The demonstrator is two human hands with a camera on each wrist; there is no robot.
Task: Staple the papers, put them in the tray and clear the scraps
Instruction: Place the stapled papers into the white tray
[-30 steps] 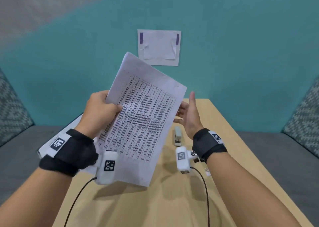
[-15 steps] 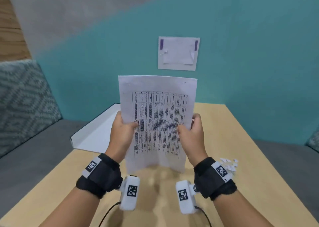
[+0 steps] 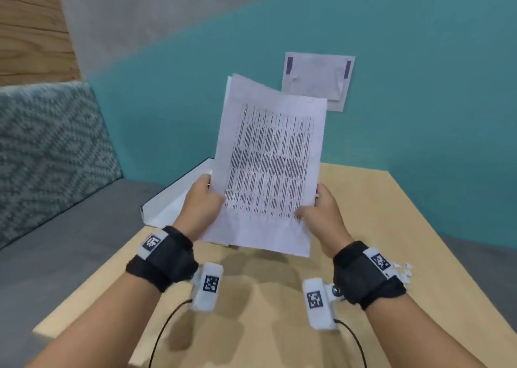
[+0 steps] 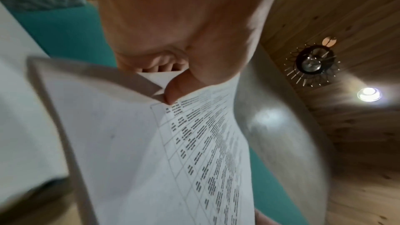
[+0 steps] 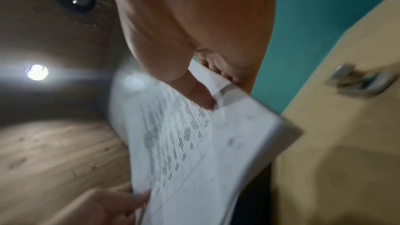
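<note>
I am holding the papers upright in the air above the near part of the surface, printed table facing me. My left hand is gripping the left edge low down, thumb on the front sheet and fingers curled behind; the left wrist view is showing that thumb pressing on the corner of the printed grid, with the other fingers tucked behind the stack. My right hand is grasping the right edge at about the same height, thumb in front and fingers behind, and the right wrist view is confirming that pinch on the sheets. So both grips are clenched on the stack. The sheets are not squared up: a back sheet is peeking out past the top left corner of the front one.

The white tray is lying at the far left corner of the surface, partly hidden behind my left hand and the stack. The scraps are sitting as a small white heap on the right side of the surface, just beyond my right wristband. In the right wrist view a blurred grey object is lying on the surface; I cannot tell what it is.
</note>
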